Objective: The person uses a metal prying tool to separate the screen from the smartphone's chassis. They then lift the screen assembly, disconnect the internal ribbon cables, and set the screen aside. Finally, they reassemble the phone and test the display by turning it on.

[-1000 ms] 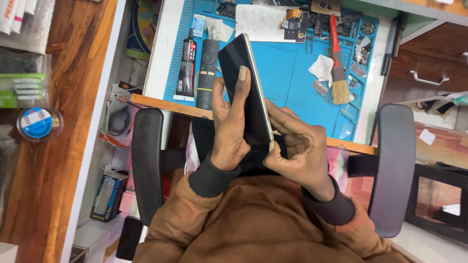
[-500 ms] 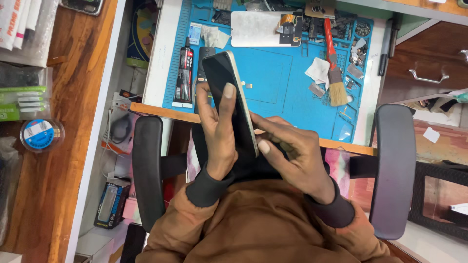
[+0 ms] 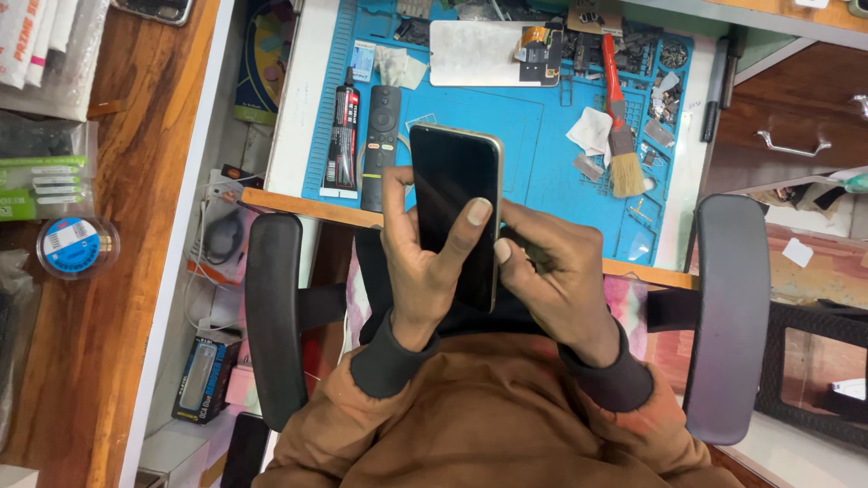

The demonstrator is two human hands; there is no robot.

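Holding dark phone [image 3: 452, 208] in left hand [image 3: 425, 271], right hand [image 3: 556, 280] alongside

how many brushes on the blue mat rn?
1. A red-handled brush lies on the right side of the blue mat, bristles toward the person. Clutter at the far edge could hide more.
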